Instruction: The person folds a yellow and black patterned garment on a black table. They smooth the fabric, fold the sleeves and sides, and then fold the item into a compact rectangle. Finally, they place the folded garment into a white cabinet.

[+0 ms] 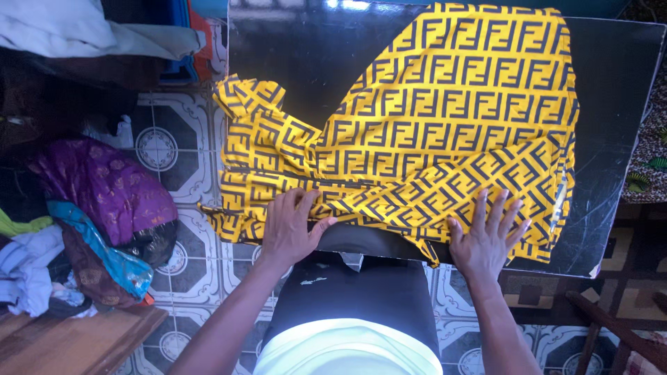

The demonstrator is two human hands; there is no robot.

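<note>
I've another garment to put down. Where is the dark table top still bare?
Bare table lies at the far left corner beyond the yellow patterned garment, and in a strip along the right edge. The near edge is crowded: left hand and right hand press the cloth.

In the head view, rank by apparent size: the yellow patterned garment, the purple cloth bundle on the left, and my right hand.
1. Yellow patterned garment, spread over most of the dark table.
2. Purple cloth bundle, clearly smaller; it lies lower, farther from the camera, so its true size is unsure.
3. Right hand, flat on the garment.
</note>
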